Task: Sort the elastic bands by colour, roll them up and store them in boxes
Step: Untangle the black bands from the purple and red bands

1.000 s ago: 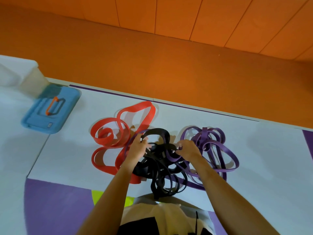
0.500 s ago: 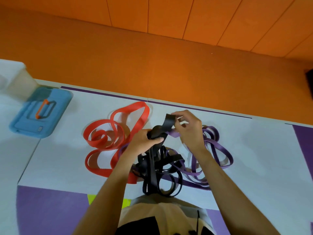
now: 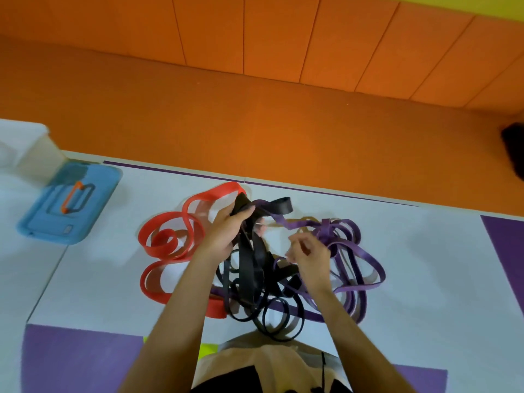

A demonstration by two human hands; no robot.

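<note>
Black bands: a tangle of black bands [image 3: 252,268] lies in the middle of the white counter [image 3: 425,279], between the two other colours. Part of it is lifted off the surface, and one folded end [image 3: 280,207] sticks out to the far right of the grip.
Left hand: the left hand [image 3: 226,231] is closed around the raised bunch of black bands, with the thumb over the top and the fingers wrapped round it.
Right hand: the right hand [image 3: 309,256] hovers just right of the black tangle with its fingers curled. It is blurred, so I cannot tell whether it pinches a band.
Purple bands: a loose pile of purple bands [image 3: 357,251] lies to the right, touching and partly woven into the black ones. One purple strip [image 3: 280,221] runs from the pile up to the left hand's grip.
Red bands: wide red bands [image 3: 170,239] curl in open loops to the left. Their near end passes under the left forearm and meets the black tangle.
Lid: a blue lid [image 3: 71,202] with an orange handle [image 3: 72,197] lies flat at the far left, well apart from the bands.
Box: a clear box [image 3: 37,157] stands just beyond the lid at the left edge.
Surroundings: an orange floor and panelled orange wall lie beyond the counter's far edge, and a purple panel [image 3: 82,358] lies at the near left.
</note>
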